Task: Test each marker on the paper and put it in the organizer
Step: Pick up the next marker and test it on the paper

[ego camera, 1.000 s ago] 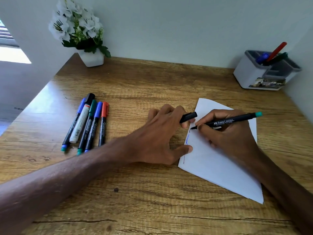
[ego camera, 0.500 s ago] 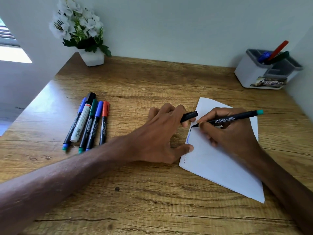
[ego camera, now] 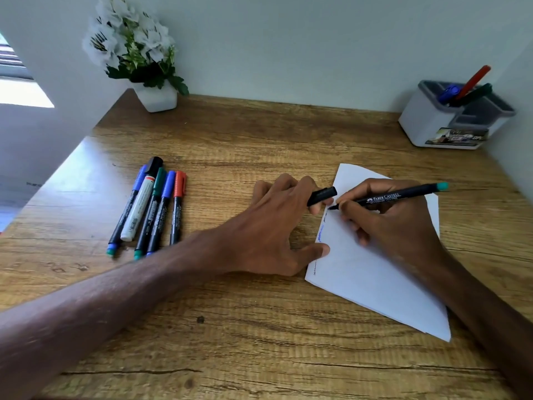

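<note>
My right hand (ego camera: 395, 223) grips a black marker with a teal end (ego camera: 403, 194), its tip touching the white paper (ego camera: 369, 272) near the left edge. My left hand (ego camera: 274, 229) rests on the desk, thumb pressing the paper's edge, and pinches the black cap (ego camera: 321, 195) between its fingers. Short scribbles, one blue, run along the paper's left edge. Several capped markers (ego camera: 150, 206) lie side by side at the left of the desk. The grey organizer (ego camera: 432, 122) stands at the back right with a red, a blue and a dark marker in it.
A white pot of white flowers (ego camera: 157, 99) stands at the back left against the wall. The wooden desk (ego camera: 259, 327) is walled at the back and on the right. Its left edge drops off beside the marker row.
The marker tip in my right hand has made small strokes near the paper's left edge. My left hand stays put, holding the cap and the paper.
</note>
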A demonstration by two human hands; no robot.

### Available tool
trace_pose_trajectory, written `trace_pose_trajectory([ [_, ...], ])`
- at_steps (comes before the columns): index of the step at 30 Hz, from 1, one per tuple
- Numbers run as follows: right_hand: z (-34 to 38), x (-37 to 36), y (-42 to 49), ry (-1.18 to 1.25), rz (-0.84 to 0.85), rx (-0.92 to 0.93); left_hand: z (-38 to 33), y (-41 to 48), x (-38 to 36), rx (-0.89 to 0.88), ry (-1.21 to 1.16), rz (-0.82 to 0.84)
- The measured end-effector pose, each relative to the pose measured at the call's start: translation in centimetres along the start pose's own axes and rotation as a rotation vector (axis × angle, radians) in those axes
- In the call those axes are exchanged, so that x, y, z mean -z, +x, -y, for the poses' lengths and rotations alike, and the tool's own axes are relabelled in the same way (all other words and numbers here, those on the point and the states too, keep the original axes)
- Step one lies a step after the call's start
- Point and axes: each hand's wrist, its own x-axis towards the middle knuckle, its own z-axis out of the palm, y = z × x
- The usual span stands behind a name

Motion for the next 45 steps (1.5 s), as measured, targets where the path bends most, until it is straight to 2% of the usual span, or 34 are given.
trace_pose_trajectory([
  [5, -0.2, 0.2, 0.0, 0.139, -0.085, -0.038, 0.1, 0.1, 0.1, 0.028, -0.017, -0.005],
  [8, -0.2, 0.5, 0.1, 0.299, -0.136, -0.069, 0.2, 0.3, 0.4, 0.039, -0.048, -0.133],
  [11, 0.2, 0.6, 0.1, 0.329, -0.119, -0.026, 0.4, 0.3, 0.5, 0.037, -0.116, -0.282],
  [15, 0.9, 1.1, 0.1, 0.354, -0.049, 0.067, 0.6, 0.5, 0.8, 0.016, -0.219, -0.371],
  [19, 1.4, 1.6, 0.0, 0.462, 0.052, 0.091, 0.7, 0.7, 0.8, -0.012, -0.214, -0.342],
  [24, 1.5, 1.7, -0.1, 0.559, 0.080, 0.048, 0.7, 0.8, 0.7, -0.009, -0.202, -0.344],
  [45, 2.0, 1.4, -0.2, 0.501, 0.073, 0.074, 0.4, 0.7, 0.8, -0.053, -0.187, -0.434],
])
